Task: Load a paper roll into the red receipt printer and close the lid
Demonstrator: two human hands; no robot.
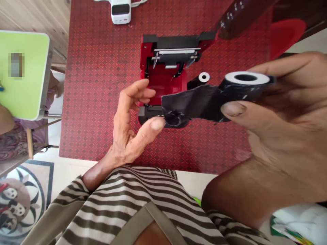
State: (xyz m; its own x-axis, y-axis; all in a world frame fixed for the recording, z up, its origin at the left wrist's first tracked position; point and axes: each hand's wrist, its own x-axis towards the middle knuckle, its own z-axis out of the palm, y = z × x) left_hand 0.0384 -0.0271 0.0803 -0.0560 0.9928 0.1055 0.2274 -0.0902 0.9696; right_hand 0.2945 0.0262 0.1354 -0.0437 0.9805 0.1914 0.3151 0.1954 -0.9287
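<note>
My right hand (288, 112) grips a roll of black ribbon (242, 89) with a white core, its thumb on the near side. From the roll a loose strip stretches left, its free end crumpled. My left hand (133, 119) is open beside that end, fingers curved and apart from the thumb; its thumb tip is close to the strip, and I cannot tell whether they touch. Behind the strip stands a red and black printer (168, 81) on the table, its lid raised and its red inside showing. A second small black roll (203, 77) with a white core lies right of the printer.
The red patterned table (97, 85) carries a white device with cables (121, 13) at the far edge. A dark brown object with white marks (237, 17) is at the far right, near a red round seat (288, 37). On the left stands a green-topped table (25, 92), with a person partly visible.
</note>
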